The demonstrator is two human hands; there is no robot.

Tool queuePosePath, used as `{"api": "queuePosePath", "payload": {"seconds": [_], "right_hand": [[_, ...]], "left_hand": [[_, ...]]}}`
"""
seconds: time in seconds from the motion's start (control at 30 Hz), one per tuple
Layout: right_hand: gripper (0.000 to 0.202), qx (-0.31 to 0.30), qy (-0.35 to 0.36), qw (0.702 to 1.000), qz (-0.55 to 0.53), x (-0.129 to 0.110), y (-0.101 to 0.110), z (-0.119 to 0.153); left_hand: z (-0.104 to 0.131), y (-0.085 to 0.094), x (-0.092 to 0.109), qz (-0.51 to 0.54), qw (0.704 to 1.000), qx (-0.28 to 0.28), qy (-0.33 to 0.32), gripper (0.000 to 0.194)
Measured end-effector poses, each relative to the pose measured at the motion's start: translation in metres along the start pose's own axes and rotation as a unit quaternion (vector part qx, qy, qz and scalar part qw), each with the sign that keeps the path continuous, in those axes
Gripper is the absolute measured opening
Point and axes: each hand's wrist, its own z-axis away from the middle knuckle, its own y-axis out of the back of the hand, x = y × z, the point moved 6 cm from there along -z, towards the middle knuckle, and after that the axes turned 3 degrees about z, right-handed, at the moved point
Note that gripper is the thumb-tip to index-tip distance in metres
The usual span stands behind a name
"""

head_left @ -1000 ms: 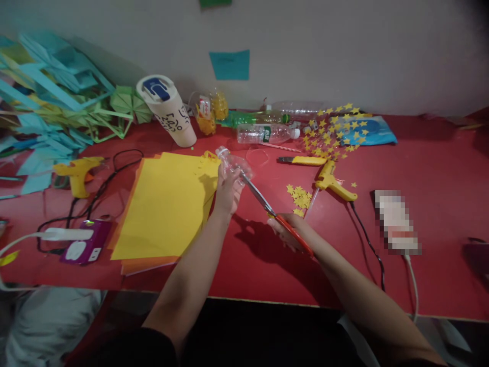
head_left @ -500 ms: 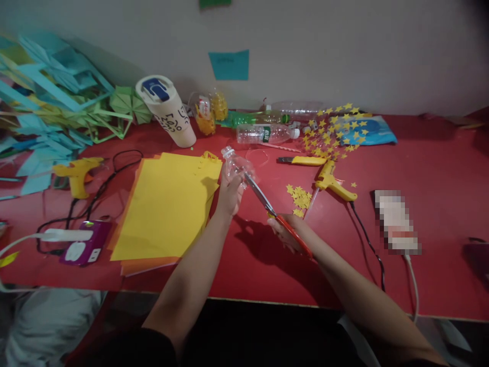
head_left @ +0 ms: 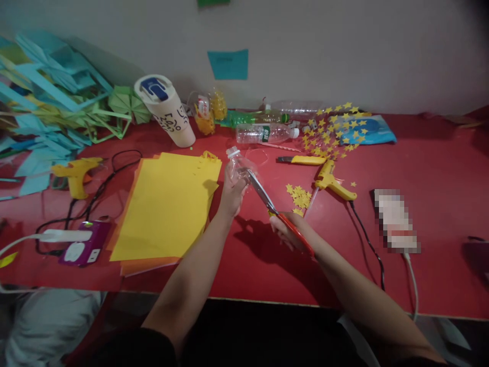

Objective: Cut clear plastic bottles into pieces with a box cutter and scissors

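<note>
My left hand is closed round a clear plastic bottle piece, its neck pointing up and away from me. In my right hand is a pair of scissors with red handles. The blades reach up and left, their tips at the clear plastic beside my left fingers. Whether the tips are cutting into it I cannot tell. Just right of the scissors lies a small heap of yellow paper stars. Yellow paper sheets lie left of my left forearm.
A glue gun and a box cutter lie to the right, near a phone on a cable. Behind are plastic bottles and a stars bunch. Left stand a tumbler, another glue gun and folded paper shapes.
My left hand and the bottle piece have shifted slightly right and turned a little. The scissors have moved slightly right with my right hand, staying at the plastic.
</note>
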Motion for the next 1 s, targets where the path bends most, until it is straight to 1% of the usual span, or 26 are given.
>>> {"api": "queuePosePath", "payload": {"seconds": [0.23,0.43,0.5,0.6,0.7,0.77,0.87,1.0], "right_hand": [[0.047,0.006,-0.014,0.999,0.028,-0.0063,0.0049,0.0027],[0.048,0.008,-0.032,0.999,0.031,-0.0059,0.0050,0.0026],[0.048,0.004,-0.027,0.999,0.018,-0.0064,0.0039,0.0027],[0.046,0.002,-0.014,1.000,0.005,-0.0071,0.0045,0.0031],[0.046,-0.001,-0.016,1.000,0.002,-0.0064,0.0060,0.0044],[0.046,-0.004,-0.022,1.000,-0.001,-0.0057,0.0065,0.0051],[0.047,0.005,-0.034,0.999,-0.003,-0.0041,0.0073,0.0040],[0.055,0.020,-0.051,0.998,0.016,-0.0015,0.0089,0.0007]], "left_hand": [[-0.0003,0.0038,-0.0025,0.008,1.000,0.015,0.015,0.056],[-0.0015,0.0050,-0.0003,-0.018,1.000,0.001,0.001,0.058],[-0.0025,0.0050,-0.0003,-0.038,0.999,-0.011,-0.007,0.061],[-0.0037,0.0024,-0.0018,-0.074,0.996,-0.044,-0.019,0.068],[-0.0041,-0.0001,-0.0028,-0.098,0.992,-0.066,-0.033,0.072],[-0.0044,0.0007,-0.0029,-0.098,0.992,-0.063,-0.039,0.070],[-0.0051,0.0036,-0.0039,-0.086,0.994,-0.055,-0.034,0.063],[-0.0060,0.0052,-0.0036,-0.088,0.994,-0.054,-0.036,0.055]]}}
